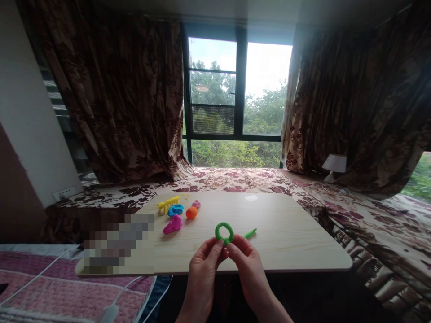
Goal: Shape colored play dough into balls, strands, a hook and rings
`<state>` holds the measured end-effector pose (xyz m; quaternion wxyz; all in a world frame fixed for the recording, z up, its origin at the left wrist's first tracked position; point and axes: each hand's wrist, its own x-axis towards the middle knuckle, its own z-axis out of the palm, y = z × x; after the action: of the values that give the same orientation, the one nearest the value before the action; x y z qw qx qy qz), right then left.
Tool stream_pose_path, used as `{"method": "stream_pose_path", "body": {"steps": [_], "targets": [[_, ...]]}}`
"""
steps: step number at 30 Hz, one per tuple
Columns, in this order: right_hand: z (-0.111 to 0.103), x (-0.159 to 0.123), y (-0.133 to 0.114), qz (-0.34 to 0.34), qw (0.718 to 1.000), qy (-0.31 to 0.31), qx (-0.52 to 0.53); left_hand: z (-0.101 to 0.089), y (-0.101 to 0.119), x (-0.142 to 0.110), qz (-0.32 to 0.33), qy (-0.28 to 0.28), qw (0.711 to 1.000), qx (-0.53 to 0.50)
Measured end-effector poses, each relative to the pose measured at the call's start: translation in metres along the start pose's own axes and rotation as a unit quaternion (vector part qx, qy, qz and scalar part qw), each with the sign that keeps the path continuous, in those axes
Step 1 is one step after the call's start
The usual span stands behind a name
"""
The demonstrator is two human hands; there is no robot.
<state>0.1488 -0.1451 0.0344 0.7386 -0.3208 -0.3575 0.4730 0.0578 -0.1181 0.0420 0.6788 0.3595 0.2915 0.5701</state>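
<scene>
The modelling-clay ring (218,230) is showing a plain bright green, and the thin strip (250,233) is matching it. The animal figure (169,203) is standing out in yellow, the crumpled lump (175,209) in bright blue, the long lump (173,225) in magenta, the small knobbly lump (196,204) in paler pink and the ball (191,212) in solid orange. The surface (286,237) is displaying pale cream wood with faint streaks of grain. The left-hand curtain (134,103) is carrying dark floral motifs on brown, while the window-seat cover (235,178) is repeating maroon blooms over cream. The lampshade (336,163) is gleaming white; the quilt (60,291) is mixing pink with whitish bands.

Both hands (207,256) (246,255) pinch side by side, thumbs (214,253) uppermost, wrists (199,290) angled inward.
</scene>
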Motion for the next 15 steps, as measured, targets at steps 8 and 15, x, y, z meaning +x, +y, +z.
{"method": "stream_pose_path", "body": {"steps": [8, 15], "targets": [[0.0030, -0.0007, -0.0046, -0.028, 0.999, 0.011, -0.024, 0.0086, 0.0036, -0.0046, -0.001, -0.016, 0.999, 0.038], [0.0035, -0.0010, -0.0049, -0.046, 0.996, -0.005, -0.071, 0.0011, -0.0026, -0.0011, 0.006, -0.042, 0.998, 0.055]]}}
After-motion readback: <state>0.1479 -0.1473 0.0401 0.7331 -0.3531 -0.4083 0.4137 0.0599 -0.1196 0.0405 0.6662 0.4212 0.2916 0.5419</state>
